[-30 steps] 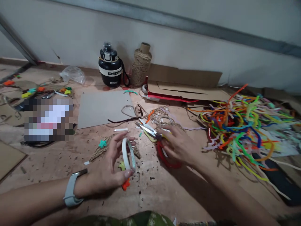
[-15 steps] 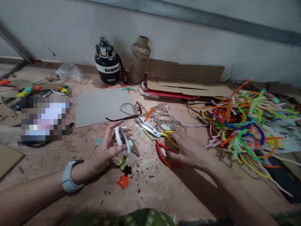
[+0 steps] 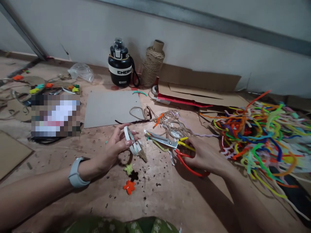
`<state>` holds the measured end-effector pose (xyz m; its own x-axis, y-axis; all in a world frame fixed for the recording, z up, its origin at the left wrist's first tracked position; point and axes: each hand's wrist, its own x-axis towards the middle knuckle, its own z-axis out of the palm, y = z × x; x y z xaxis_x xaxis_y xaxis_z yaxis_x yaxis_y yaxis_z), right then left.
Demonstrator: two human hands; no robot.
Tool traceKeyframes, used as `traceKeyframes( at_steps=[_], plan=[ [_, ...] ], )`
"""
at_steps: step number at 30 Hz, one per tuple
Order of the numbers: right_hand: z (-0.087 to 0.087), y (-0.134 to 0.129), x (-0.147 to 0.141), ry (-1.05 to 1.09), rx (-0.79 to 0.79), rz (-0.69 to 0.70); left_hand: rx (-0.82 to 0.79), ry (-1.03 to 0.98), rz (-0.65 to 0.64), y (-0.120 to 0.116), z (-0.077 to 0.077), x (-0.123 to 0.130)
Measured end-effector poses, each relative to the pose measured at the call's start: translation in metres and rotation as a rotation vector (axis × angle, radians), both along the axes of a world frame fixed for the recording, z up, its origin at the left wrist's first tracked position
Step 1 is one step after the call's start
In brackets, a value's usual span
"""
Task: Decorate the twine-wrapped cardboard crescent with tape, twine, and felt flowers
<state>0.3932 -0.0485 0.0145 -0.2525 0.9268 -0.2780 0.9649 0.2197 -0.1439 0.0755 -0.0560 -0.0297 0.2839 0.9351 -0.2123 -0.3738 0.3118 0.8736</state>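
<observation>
My left hand is closed around a thin white roll of tape, with the thumb on its near side. In my right hand is a pair of scissors with one yellow and one red handle. Their blades look nearly closed and point left, with a small white scrap near the tips. Just beyond the tape lies a bundle of cut twine ends. Below my left hand lie a lime-green flower, a black flower and an orange flower, all fuzzy.
At the right is a heap of coloured pipe cleaners. Tangled twine lies beyond the scissors. A grey board, a black bottle, a twine spool and a cardboard box stand farther back. Left is a blurred-out phone-like object.
My right hand has drawn the scissors slightly right and down, and the blades have come closer together. My left hand still holds the tape. The whole view has shifted a little.
</observation>
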Motion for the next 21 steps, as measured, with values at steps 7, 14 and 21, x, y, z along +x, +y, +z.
traceKeyframes(
  at_steps=[7,14,21],
  plan=[
    [0.012,0.006,0.016,0.123,0.055,0.150,-0.030,-0.021,0.006,0.000,0.001,0.000],
    [0.009,0.002,0.010,0.018,0.028,0.389,-0.019,-0.002,-0.001,0.000,-0.002,0.000],
    [0.003,0.008,-0.004,0.033,0.056,0.489,-0.045,-0.001,-0.002,0.000,0.001,-0.001]
  ],
)
